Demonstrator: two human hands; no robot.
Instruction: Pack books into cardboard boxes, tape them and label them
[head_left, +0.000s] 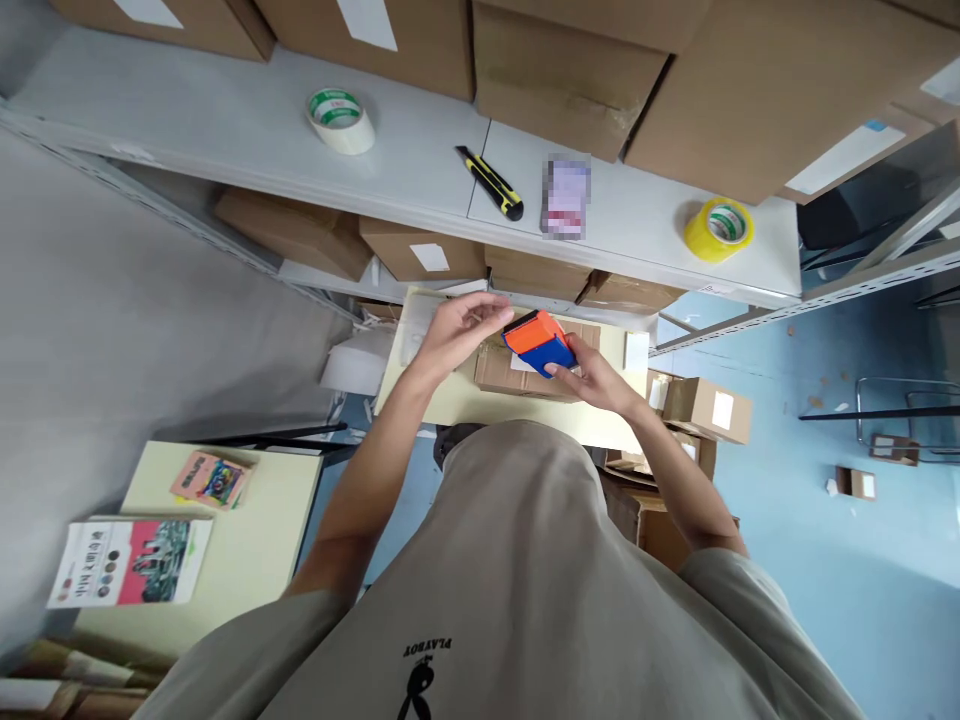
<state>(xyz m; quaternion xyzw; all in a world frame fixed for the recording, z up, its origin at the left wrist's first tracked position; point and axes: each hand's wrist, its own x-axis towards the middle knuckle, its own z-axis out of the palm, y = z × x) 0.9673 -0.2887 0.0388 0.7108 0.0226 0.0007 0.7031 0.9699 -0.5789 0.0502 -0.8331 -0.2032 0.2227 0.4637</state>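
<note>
My right hand [596,378] grips an orange-and-blue tape dispenser [541,343], its thumb on the blue side. The dispenser is tilted, with its dark edge towards the left. Beside that edge is my left hand [466,328], thumb and forefinger drawn together in a pinch; whatever lies between the fingertips is too small to make out. Below both hands a brown cardboard box [495,372] with a white label lies on the pale yellow table [450,405], partly covered by the dispenser.
On the grey shelf [420,130] ahead lie a white tape roll [352,135], a black-and-yellow utility knife [491,183], a blurred-out purple item [566,195] and a yellow tape roll [705,235]. Cartons [562,95] line the shelf. Books [135,562] lie on a side table; boxes [705,410] stand right.
</note>
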